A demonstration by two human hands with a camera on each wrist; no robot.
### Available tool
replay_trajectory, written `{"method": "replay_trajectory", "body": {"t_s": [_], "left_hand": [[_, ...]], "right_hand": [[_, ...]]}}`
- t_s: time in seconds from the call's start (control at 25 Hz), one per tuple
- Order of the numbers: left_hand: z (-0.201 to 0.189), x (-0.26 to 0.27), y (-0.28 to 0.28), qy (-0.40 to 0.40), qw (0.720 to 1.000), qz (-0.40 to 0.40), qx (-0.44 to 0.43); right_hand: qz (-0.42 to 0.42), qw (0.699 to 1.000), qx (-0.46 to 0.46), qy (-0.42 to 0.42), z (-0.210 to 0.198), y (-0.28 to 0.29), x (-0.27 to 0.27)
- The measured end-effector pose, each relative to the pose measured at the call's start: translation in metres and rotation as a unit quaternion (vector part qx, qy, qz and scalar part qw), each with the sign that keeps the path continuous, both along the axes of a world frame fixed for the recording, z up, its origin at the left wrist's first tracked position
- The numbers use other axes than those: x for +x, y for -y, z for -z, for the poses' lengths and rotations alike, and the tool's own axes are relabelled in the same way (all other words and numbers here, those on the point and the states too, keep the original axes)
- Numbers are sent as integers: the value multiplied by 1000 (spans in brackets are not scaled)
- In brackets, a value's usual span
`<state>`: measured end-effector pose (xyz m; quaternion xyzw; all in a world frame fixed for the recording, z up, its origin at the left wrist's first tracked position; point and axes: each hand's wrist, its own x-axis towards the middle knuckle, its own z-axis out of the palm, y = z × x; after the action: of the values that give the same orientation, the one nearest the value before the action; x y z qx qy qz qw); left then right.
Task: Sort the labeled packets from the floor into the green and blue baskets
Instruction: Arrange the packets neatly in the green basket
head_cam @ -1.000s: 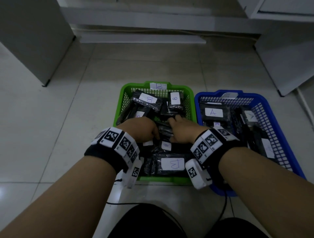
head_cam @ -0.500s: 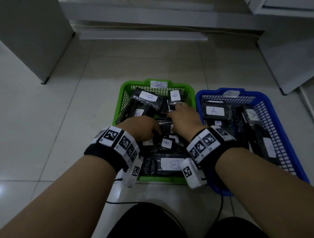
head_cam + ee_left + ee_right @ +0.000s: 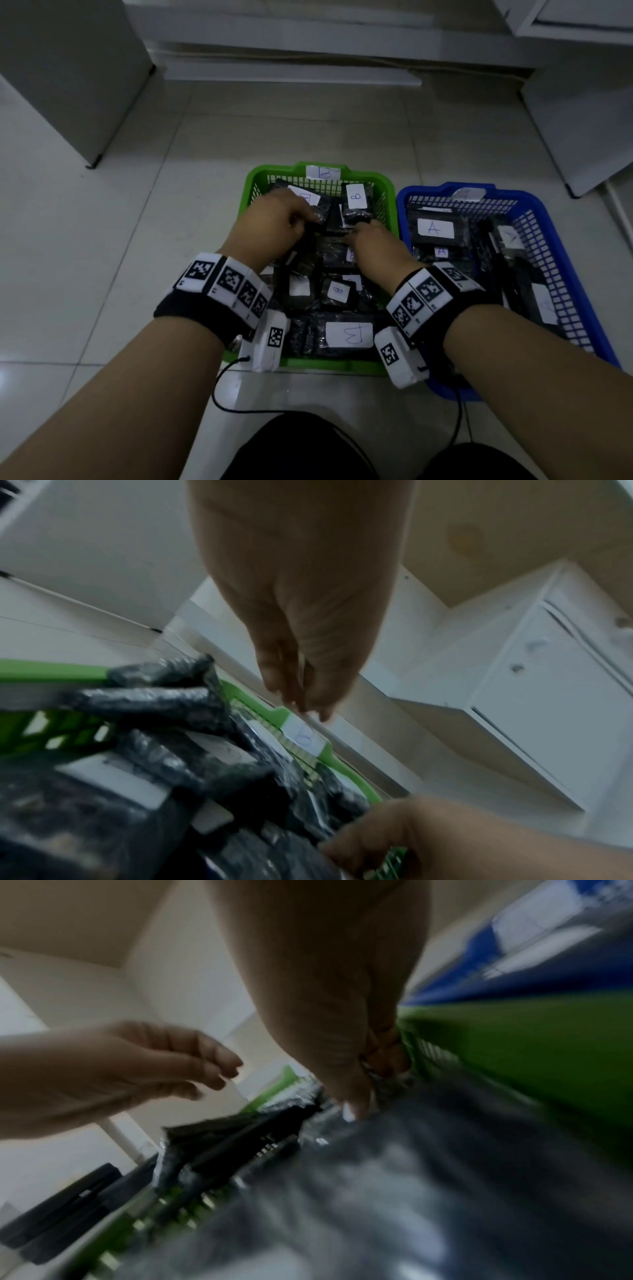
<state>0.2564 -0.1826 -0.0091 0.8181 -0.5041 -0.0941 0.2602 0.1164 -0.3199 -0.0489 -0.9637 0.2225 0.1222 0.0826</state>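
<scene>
The green basket (image 3: 254, 178), tagged B, holds several black packets with white B labels, such as one at the far side (image 3: 356, 198) and a wide one at the near side (image 3: 347, 334). To its right, the blue basket (image 3: 551, 219) holds packets labelled A (image 3: 434, 228). My left hand (image 3: 303, 219) hovers over the green basket's far left; in the left wrist view its fingers (image 3: 301, 702) are straight and hold nothing. My right hand (image 3: 359, 228) is down among the packets in the green basket's middle. Its curled fingers and thumb (image 3: 354, 1110) seem to pinch a packet's plastic wrap; that view is blurred.
Both baskets stand side by side on pale floor tiles. A grey cabinet (image 3: 68, 85) stands at the far left, white cabinets (image 3: 582, 120) at the far right, and a low ledge (image 3: 291, 73) runs behind. A black cable (image 3: 239, 409) lies near my knees.
My left hand has moved away from me to the green basket's far left. The right hand shifted slightly farther in and stays among the packets.
</scene>
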Motion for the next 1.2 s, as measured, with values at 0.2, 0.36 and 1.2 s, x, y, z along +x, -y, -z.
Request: {"method": "replay_trajectory", "body": {"t_s": [0.2, 0.36, 1.2], "left_hand": [[13, 23, -27, -26, 978, -169, 117], [21, 19, -39, -40, 979, -155, 123], [20, -13, -31, -160, 955, -251, 0]], "right_hand": [[118, 963, 213, 119, -19, -19, 36], [158, 933, 313, 77, -20, -33, 64], [279, 699, 638, 165, 0, -47, 61]]}}
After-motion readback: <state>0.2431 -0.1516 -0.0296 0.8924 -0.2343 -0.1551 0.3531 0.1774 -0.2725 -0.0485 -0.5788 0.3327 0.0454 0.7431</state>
